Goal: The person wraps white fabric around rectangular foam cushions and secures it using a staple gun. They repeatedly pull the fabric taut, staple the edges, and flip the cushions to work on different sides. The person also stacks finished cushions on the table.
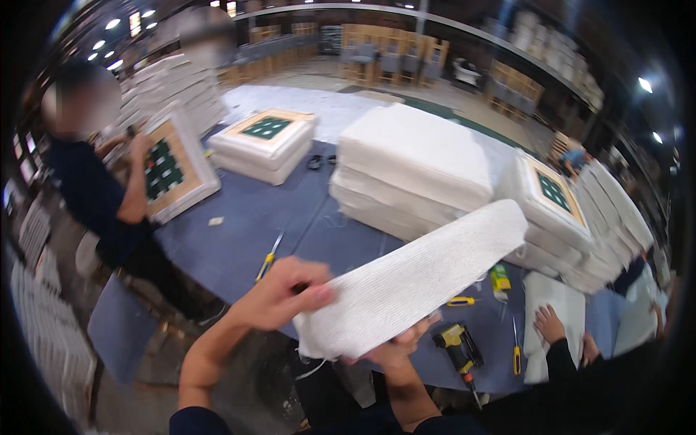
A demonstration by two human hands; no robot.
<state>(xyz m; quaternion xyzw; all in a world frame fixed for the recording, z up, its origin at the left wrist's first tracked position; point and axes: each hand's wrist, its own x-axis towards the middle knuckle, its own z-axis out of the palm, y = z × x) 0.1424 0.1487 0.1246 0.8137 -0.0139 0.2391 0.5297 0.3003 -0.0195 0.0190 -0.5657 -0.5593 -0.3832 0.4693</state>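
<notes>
A white padded seat cushion [420, 272] is tilted up in front of me, its long ribbed-fabric side facing me. At its near left end, my left hand [290, 290] is closed, fingers curled with the thumb against the fabric corner. My right hand [397, 344] holds the cushion from below, its fingers partly hidden under the lower edge. Loose threads hang from that near end. Right of my right hand, a yellow and black staple gun [457, 348] lies on the blue-covered table [326, 192].
Screwdrivers [270, 257] and a yellow-handled tool [461, 301] lie around the cushion. Beyond stand stacked white cushions [413, 159]. At left a person [94, 174] handles a framed cushion [177, 167]; at right another person's hand [549, 324] rests on a white piece.
</notes>
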